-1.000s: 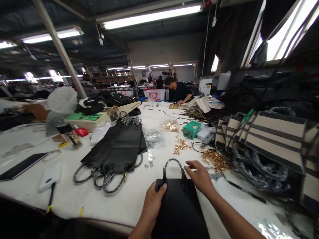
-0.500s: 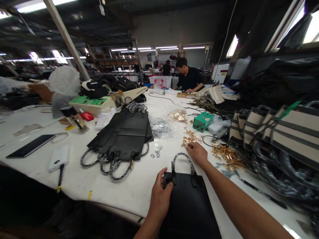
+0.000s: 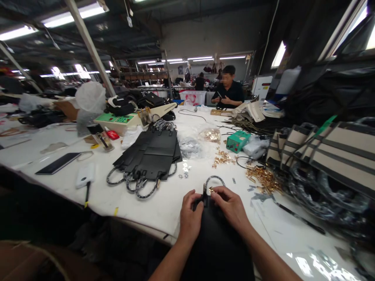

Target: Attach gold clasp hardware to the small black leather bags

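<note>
A black bag panel [image 3: 218, 242] with a braided loop handle [image 3: 214, 179] lies on the white table [image 3: 164, 203] in front of me. My left hand [image 3: 191, 212] grips the panel's top left corner at the handle's strap tab. My right hand [image 3: 231, 207] is closed in a pinch on a small gold metal fitting [image 3: 211, 190] held at the panel's top edge, next to the left hand. Loose gold fittings [image 3: 263, 177] lie in a heap just beyond and to the right, with another small gold heap [image 3: 222, 158] further back.
A stack of black panels with braided handles [image 3: 152, 156] lies to the left. Striped beige bags [image 3: 325, 156] pile up at right. A green box [image 3: 238, 141], a green-topped device [image 3: 117, 121], a phone [image 3: 58, 163] and a white power bank [image 3: 84, 175] sit around. A person in black sits at the far end.
My right hand reached out to the gold fittings, then came back to the panel's top edge pinching one. The left hand stayed on the panel's corner.
</note>
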Action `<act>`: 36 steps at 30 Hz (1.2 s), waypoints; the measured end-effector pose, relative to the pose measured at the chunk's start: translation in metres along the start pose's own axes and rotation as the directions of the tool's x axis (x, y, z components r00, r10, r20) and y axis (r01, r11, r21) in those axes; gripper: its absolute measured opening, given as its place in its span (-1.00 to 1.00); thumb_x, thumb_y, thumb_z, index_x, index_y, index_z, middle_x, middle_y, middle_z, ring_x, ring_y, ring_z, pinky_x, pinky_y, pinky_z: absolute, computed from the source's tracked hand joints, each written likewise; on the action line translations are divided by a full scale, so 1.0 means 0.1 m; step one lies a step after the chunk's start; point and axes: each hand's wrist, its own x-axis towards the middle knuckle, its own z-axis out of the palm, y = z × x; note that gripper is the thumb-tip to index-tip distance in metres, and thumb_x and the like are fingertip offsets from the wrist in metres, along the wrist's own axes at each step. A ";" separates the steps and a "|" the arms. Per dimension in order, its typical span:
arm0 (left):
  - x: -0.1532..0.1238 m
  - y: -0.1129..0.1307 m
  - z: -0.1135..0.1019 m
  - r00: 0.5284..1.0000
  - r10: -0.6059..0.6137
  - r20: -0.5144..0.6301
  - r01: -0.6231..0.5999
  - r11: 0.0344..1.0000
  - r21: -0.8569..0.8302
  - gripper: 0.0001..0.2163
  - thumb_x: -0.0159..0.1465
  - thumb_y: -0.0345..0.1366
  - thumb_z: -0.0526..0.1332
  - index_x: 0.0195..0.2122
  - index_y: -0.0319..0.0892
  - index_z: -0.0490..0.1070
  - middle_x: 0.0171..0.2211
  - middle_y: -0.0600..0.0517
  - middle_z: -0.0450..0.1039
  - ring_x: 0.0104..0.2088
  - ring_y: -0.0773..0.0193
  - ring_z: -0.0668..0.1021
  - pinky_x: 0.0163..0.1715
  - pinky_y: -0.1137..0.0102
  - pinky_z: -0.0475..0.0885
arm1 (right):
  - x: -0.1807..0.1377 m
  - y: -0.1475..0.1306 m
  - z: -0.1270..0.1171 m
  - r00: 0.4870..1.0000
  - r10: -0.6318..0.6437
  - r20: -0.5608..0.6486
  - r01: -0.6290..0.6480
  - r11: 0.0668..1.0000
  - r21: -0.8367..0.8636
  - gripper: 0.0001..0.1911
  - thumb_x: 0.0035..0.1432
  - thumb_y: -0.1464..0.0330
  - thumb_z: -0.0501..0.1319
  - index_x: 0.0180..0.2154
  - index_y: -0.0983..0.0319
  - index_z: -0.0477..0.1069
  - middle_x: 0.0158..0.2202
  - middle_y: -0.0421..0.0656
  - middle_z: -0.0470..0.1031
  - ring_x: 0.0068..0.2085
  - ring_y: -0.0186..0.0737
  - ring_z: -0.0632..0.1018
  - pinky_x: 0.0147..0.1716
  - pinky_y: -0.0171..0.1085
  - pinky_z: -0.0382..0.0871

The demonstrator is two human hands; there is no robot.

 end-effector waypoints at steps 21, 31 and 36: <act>-0.04 0.19 -0.04 0.980 -0.049 0.193 0.061 0.996 -0.058 -0.69 0.19 -0.13 0.28 -0.10 -0.16 0.55 -0.07 -0.07 0.57 0.01 0.06 0.52 0.13 0.19 0.32 | -0.06 0.19 0.03 0.994 -0.066 0.085 0.071 0.996 -0.058 -0.66 0.23 0.10 0.12 -0.20 0.14 0.55 -0.31 -0.18 0.59 -0.30 -0.16 0.56 -0.22 -0.21 0.41; -0.12 0.16 -0.06 0.990 -0.006 0.144 0.013 0.999 -0.052 -0.72 0.13 -0.13 0.34 -0.20 -0.17 0.60 -0.13 -0.09 0.58 -0.06 0.05 0.55 0.05 0.24 0.39 | -0.10 0.28 0.05 0.987 -0.076 0.144 0.097 0.985 -0.143 -0.72 0.14 0.07 0.20 -0.26 0.07 0.53 -0.22 -0.20 0.60 -0.18 -0.08 0.57 -0.12 -0.23 0.43; -0.13 0.13 -0.06 0.995 0.026 0.100 -0.021 0.999 -0.045 -0.77 0.09 -0.14 0.39 -0.27 -0.12 0.63 -0.16 -0.09 0.59 -0.08 0.04 0.56 0.00 0.24 0.41 | -0.03 0.40 0.00 0.938 0.057 0.343 -0.023 0.994 -0.104 -0.63 0.09 -0.06 0.17 -0.29 0.06 0.49 -0.32 -0.23 0.58 -0.27 -0.08 0.57 -0.23 -0.26 0.45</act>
